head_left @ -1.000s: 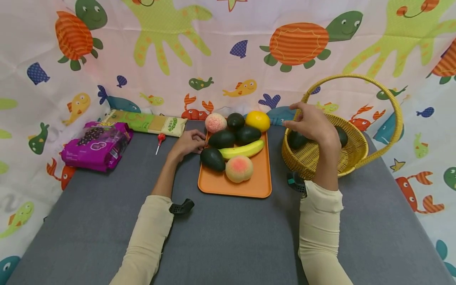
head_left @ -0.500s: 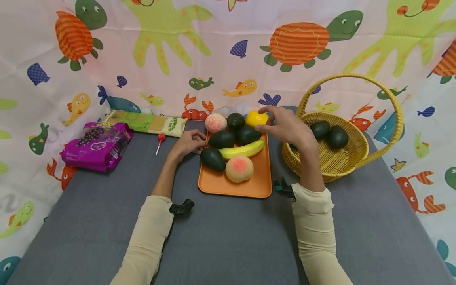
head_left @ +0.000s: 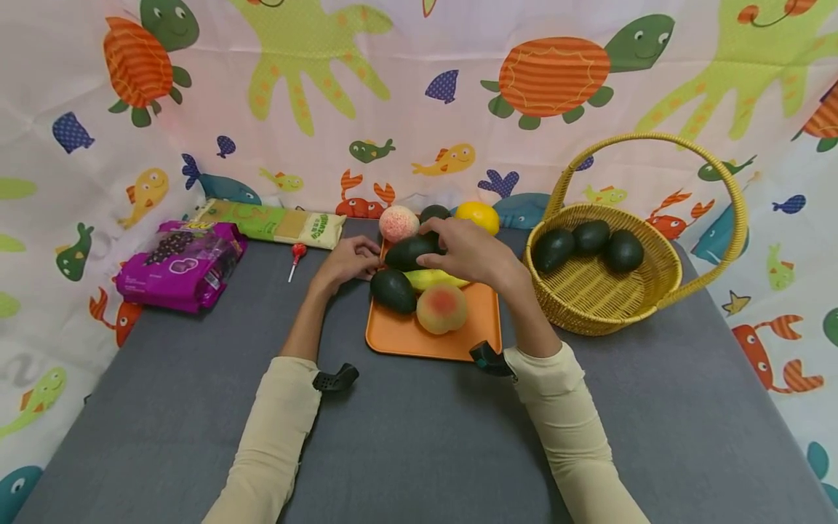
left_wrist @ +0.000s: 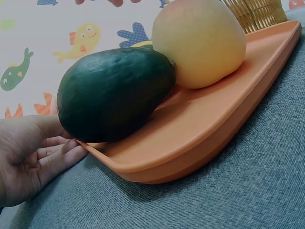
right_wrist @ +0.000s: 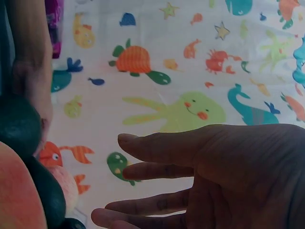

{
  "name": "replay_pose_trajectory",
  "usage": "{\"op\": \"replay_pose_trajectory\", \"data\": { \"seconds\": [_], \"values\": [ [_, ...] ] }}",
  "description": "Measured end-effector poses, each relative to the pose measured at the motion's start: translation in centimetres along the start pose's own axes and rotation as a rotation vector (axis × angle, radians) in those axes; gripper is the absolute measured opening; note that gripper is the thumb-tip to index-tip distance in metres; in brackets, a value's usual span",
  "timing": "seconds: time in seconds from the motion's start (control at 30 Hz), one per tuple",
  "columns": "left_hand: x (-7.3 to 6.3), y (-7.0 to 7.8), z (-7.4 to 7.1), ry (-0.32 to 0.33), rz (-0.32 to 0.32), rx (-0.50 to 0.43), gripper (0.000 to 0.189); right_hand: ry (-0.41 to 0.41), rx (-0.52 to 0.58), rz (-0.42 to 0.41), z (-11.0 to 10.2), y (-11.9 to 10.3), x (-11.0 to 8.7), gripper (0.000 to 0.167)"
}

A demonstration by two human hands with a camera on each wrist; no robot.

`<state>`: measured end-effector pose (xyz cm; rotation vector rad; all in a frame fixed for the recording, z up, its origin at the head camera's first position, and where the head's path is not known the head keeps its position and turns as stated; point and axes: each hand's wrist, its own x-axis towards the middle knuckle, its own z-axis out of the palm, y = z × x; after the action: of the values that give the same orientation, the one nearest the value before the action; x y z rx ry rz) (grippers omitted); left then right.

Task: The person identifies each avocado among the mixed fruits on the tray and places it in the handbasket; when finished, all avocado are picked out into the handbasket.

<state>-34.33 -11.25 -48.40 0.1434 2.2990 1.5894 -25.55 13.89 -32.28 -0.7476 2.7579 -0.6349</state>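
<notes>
Right hand (head_left: pixel 468 251) has swung from the basket (head_left: pixel 602 295) to the tray (head_left: pixel 399 336), where its thumb and fingers stand apart beside the middle avocado (head_left: pixel 407 254); whether they touch it, I cannot tell. That avocado lies between the two hands, behind the banana (head_left: pixel 432 279). Left hand (head_left: pixel 347 260) pinches the tray's left rim, just beside the front avocado (head_left: pixel 393 292), with the peach (head_left: pixel 441 309) farther right.
</notes>
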Motion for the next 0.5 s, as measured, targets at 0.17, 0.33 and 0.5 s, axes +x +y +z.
{"op": "replay_pose_trajectory", "data": {
  "seconds": [0.17, 0.33, 0.5],
  "values": [
    [0.1, 0.1, 0.0, -0.004, -0.003, 0.004, 0.031, -0.036, -0.011, -0.024, 1.1, -0.6, 0.6, 0.051],
    [0.2, 0.1, 0.0, -0.005, -0.008, -0.004, 0.030, -0.089, -0.032, -0.024, 2.1, -0.9, 1.4, 0.053],
    [0.2, 0.1, 0.0, 0.001, -0.008, -0.004, 0.029, -0.168, -0.048, -0.009, 3.4, -1.4, 2.2, 0.057]
  ]
}}
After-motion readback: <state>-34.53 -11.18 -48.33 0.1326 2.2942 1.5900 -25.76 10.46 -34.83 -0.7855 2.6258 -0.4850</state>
